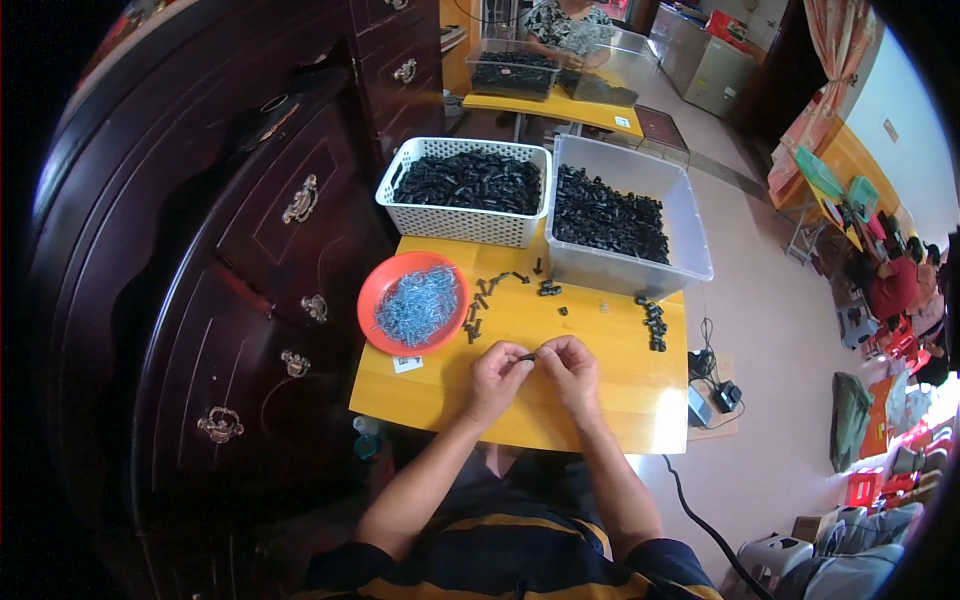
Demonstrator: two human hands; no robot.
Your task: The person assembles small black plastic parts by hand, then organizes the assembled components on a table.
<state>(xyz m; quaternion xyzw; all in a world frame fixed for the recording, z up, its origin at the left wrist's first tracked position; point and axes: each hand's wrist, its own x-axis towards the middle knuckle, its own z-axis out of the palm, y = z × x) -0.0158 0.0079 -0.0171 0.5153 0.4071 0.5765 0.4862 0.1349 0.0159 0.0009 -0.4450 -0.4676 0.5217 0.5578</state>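
Observation:
Over the near half of the yellow table, my left hand and my right hand meet, both closed in a pinch. Between their fingertips is a small black plastic part; its exact shape is partly covered by the fingers. Loose black pieces lie beyond my left hand, some long and T-shaped. A few short black pieces sit farther back in the middle. To the right, several more black parts form a column. An orange-red bowl full of thin silvery metal pins stands left of my hands.
A white perforated basket and a clear plastic bin, both filled with black parts, stand at the table's back. A dark wooden cabinet borders the left side. Another person sits behind bins at a farther table. A cable runs along the floor.

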